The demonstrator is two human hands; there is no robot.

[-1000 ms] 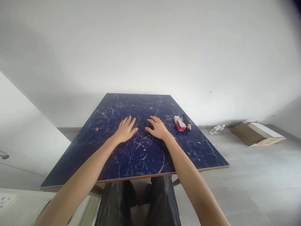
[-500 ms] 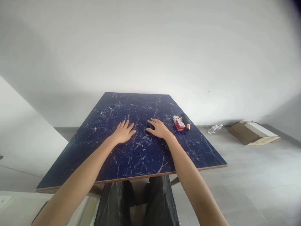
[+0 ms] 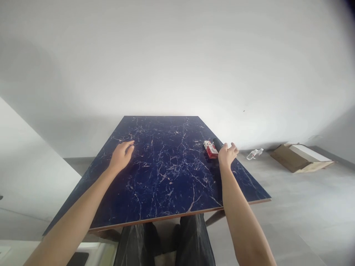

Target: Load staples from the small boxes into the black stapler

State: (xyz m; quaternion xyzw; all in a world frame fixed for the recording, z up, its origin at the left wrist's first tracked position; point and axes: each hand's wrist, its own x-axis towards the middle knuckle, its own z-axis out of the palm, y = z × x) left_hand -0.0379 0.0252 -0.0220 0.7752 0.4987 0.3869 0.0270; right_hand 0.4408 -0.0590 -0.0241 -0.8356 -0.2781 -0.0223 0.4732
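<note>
My left hand (image 3: 121, 155) is over the left part of a dark blue marble-patterned table (image 3: 169, 184), thumb and fingers apart, holding nothing. At the table's right edge is my right hand (image 3: 227, 154), its fingers spread and partly curled with nothing visible in them. Just left of it lies a small red and white box (image 3: 211, 149). A black rounded object (image 3: 217, 143) lies between that box and my right hand, which hides its near end; I cannot tell whether the hand touches it.
A pale wall (image 3: 177, 66) rises behind the table. On the grey floor to the right lie a clear plastic bottle (image 3: 253, 154) and an open cardboard box (image 3: 288, 159). My legs (image 3: 194, 240) are under the table's near edge.
Both hands have left the middle of the table. The left went leftward; the right went to the right, beside the black object, and now covers its orange-marked end.
</note>
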